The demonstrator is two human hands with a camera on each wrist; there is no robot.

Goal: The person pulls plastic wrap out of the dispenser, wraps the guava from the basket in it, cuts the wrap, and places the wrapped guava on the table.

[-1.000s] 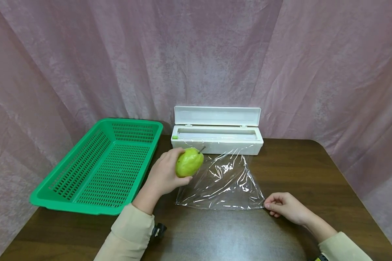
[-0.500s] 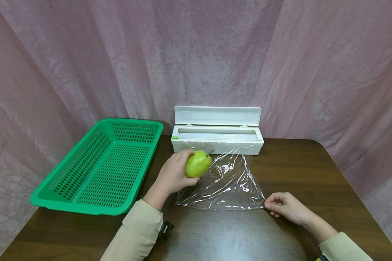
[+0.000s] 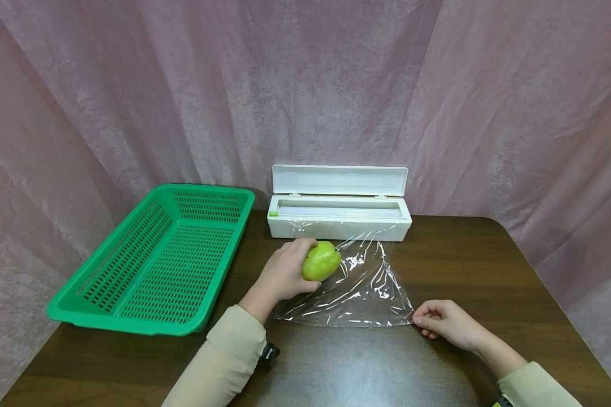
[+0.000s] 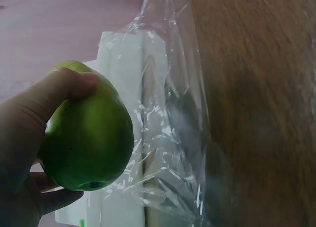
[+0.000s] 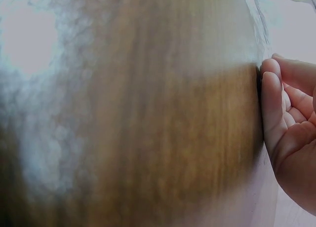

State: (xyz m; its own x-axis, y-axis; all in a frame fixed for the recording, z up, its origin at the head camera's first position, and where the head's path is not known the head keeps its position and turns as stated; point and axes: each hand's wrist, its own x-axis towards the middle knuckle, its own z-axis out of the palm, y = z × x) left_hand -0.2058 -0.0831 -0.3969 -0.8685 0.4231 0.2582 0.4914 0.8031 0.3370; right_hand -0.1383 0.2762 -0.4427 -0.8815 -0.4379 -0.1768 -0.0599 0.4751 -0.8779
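My left hand (image 3: pixel 284 272) grips a green pear (image 3: pixel 322 261) from its left side, over the left part of a sheet of clear plastic wrap (image 3: pixel 356 294). In the left wrist view the thumb lies on top of the pear (image 4: pixel 91 133) and fingers curl beneath it. The wrap runs from a white dispenser box (image 3: pixel 338 229) with its lid raised, down across the table, creased and shiny. At the sheet's near right corner my right hand (image 3: pixel 445 322) pinches the wrap between thumb and fingertip, low at the tabletop.
A green plastic basket (image 3: pixel 127 325) with slotted walls stands at the left on the brown wooden table (image 3: pixel 468 265). A pink curtain (image 3: pixel 336 85) hangs close behind the dispenser and around the table's sides.
My left hand has carried the pear to the right and a little nearer, further over the wrap; its stem has turned out of sight. The right hand stays at the corner.
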